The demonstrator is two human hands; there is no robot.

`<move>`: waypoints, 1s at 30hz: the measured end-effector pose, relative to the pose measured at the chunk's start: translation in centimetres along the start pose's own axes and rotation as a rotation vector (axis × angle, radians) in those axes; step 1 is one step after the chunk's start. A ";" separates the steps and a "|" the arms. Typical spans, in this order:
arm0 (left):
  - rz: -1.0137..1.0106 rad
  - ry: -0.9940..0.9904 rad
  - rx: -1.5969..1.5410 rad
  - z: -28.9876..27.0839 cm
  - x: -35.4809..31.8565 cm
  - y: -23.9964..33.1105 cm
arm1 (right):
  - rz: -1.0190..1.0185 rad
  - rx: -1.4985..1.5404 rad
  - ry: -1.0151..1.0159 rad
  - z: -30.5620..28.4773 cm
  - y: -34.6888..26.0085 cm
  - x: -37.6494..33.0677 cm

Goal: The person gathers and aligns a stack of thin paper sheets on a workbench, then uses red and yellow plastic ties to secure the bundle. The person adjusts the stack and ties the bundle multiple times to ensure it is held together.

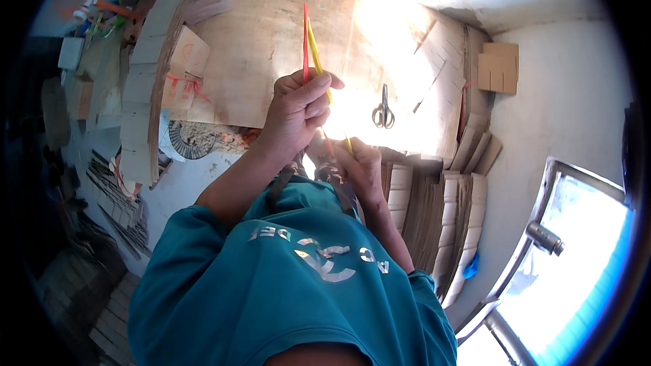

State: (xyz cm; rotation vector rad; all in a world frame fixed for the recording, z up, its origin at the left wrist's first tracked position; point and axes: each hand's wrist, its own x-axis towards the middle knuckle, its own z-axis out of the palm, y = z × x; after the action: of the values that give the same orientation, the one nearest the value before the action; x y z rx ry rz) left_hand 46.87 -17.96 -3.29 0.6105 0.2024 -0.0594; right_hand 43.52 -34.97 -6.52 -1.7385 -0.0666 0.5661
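Above the teal shirt (291,285), both hands meet over a cardboard sheet (264,47). Left hand (296,112) closed in a fist around a red strip (305,37) and a yellow strip (314,47); both strips rise upright out of the fist, close together. Right hand (359,166) sits lower and just beside the left, fingers curled on the lower ends of the strips, which run down between the two hands. Scissors (383,112) lie beyond the right hand, apart from it, in strong glare. Stacks of folded cardboard (146,88) stand left of the left hand; more stacks (434,210) lie right of the right hand.
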 end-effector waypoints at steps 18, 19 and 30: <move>0.276 0.052 -0.030 -2.7 1.9 5.0 | -0.071 -0.044 -0.029 -1.1 2.0 0.5; 0.286 0.051 -0.024 -2.8 2.0 5.1 | -0.044 -0.038 -0.037 -1.2 1.9 0.6; 0.287 0.087 -0.053 -4.0 2.9 6.6 | 0.035 -0.104 -0.030 -1.1 0.9 1.4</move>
State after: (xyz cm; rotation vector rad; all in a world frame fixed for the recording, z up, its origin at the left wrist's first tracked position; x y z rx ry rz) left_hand 49.73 -10.24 -3.35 0.5849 0.1982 0.2491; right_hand 44.89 -35.70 -7.71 -1.8354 -0.0889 0.6237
